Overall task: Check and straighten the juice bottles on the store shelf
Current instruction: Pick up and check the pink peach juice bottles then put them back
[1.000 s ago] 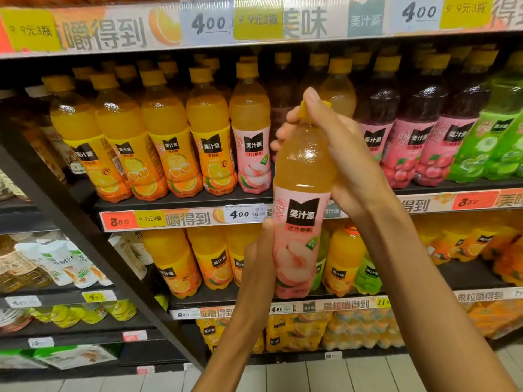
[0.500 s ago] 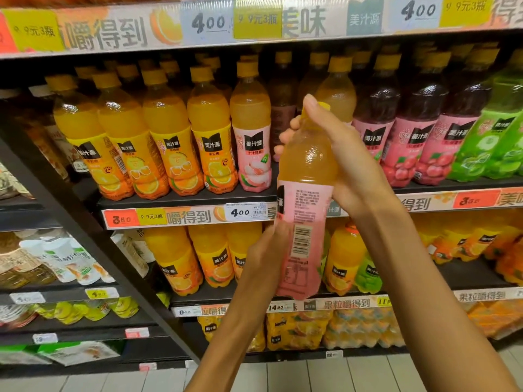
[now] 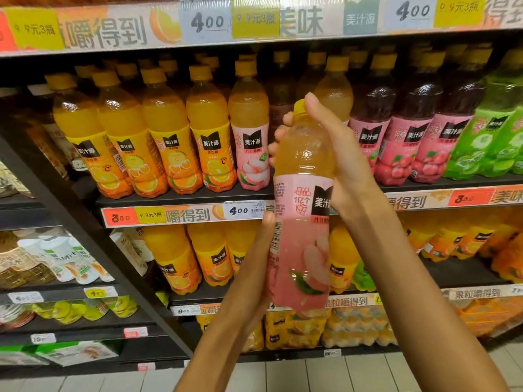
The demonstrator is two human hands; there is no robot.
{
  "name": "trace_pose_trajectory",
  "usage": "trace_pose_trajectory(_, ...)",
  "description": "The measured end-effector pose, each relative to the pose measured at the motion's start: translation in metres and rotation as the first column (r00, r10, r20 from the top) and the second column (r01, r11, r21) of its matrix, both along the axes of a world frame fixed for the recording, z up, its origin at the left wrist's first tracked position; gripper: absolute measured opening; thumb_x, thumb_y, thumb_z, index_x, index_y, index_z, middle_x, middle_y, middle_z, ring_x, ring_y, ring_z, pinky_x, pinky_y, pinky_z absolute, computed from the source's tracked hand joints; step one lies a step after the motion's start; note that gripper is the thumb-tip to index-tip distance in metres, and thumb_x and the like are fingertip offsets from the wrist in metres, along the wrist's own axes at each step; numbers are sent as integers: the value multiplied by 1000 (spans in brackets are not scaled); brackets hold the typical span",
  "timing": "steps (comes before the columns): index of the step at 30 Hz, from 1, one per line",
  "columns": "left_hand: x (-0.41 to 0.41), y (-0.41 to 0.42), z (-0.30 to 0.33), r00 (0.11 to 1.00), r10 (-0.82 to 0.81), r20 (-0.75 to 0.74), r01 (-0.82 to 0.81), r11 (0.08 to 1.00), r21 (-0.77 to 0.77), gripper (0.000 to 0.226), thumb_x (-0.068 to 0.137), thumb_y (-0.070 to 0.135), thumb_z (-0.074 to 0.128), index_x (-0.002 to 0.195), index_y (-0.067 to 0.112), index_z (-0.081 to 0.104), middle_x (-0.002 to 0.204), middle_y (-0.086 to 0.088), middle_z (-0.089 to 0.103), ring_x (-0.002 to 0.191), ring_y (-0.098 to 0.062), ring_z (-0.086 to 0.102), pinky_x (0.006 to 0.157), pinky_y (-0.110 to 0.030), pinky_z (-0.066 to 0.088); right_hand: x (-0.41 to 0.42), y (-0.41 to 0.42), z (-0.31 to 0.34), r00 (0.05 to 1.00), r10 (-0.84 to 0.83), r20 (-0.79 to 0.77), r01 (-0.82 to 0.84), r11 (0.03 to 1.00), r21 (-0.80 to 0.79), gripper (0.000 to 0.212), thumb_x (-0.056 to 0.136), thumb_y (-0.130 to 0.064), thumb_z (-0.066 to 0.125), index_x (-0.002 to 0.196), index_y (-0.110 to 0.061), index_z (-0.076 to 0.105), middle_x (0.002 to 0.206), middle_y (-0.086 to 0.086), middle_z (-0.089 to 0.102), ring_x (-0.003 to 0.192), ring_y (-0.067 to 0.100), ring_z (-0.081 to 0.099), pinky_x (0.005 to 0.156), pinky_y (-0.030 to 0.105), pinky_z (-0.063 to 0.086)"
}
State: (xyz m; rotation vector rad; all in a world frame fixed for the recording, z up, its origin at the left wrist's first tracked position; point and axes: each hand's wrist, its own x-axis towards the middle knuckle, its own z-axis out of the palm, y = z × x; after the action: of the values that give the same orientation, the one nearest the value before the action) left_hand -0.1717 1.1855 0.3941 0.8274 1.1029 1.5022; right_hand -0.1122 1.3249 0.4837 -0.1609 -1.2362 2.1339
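Held clear of the shelf [image 3: 181, 200] for a label check: bottle [image 3: 301, 236], right hand [image 3: 339, 162] wrapping neck, left hand [image 3: 261, 247] gripping lower side.

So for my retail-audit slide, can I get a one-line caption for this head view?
Both hands hold a pink-labelled juice bottle before the shelf: right hand grips the neck, left hand steadies the side.

One head-worn view, close in, facing the shelf [image 3: 181, 200] front, angled slightly down so floor tiles [image 3: 339, 374] edge the bottom.
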Motion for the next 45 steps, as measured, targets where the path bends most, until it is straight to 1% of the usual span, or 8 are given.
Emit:
trace_pose_trajectory(8,2,-2,10,946,134,-295,-130,991,33,60,63,67,58,106,24,63,95,-5,73,92,-24,70,86,-45,55,2,-1,7,951,-275,139,251,953,168,29,91,-38,61,91,-10,68,85,7,74,81,22,70,78,34,58)
trace_pose_trajectory(13,5,-9,13,995,65,-82,-62,997,37,58,60,67,71,99,24,72,96,-10,73,88,-25,70,81,-37,56,1,7,10,981,-94,168,81,993,83,31,93,-32,57,107,-5,63,94,10,73,93,23,70,79,35,58)
trace_pose_trajectory(22,8,-19,26,941,-210,264,188,976,105,58,68,47,80,113,13,69,120,-19,64,112,-35,60,101,-57,41,-16,14,-21,964,73,256,3,959,-285,26,94,-25,52,83,-6,64,81,15,65,73,28,67,74,40,55)
trace_pose_trajectory(26,11,-19,32,857,-329,397,262,941,214,48,71,34,81,111,10,70,111,-14,69,101,-29,66,91,-54,50,-18,13,-34,957,128,259,-30,936,-351,58,100,-22,43,51,-5,68,60,13,66,54,24,68,52,32,58)
trace_pose_trajectory(30,12,-16,38,793,-316,521,225,946,231,61,58,28,89,113,14,68,118,-11,60,104,-27,61,83,-48,53,-15,14,-40,924,157,349,-11,922,-386,58,101,-24,41,58,5,67,60,20,65,50,27,67,41,33,54)
trace_pose_trajectory(36,10,-16,34,876,-241,417,211,970,117,76,40,38,93,106,6,72,103,-20,68,89,-32,68,76,-46,56,-15,17,-30,918,53,392,88,939,-334,30,97,-27,51,80,-3,60,83,16,62,86,30,60,92,43,47)
trace_pose_trajectory(39,9,-14,29,911,-207,356,189,978,85,85,45,46,91,115,6,67,108,-22,67,94,-34,67,75,-44,57,-13,18,-21,945,22,327,72,960,-272,25,92,-28,57,90,-3,60,88,17,64,85,30,65,84,42,54)
trace_pose_trajectory(45,2,-9,14,997,-73,25,73,997,33,44,65,39,79,104,20,72,105,-14,71,91,-27,70,78,-39,58,-3,19,-6,941,-123,316,111,992,58,27,94,-33,56,92,-7,63,95,15,65,96,32,62,84,38,55)
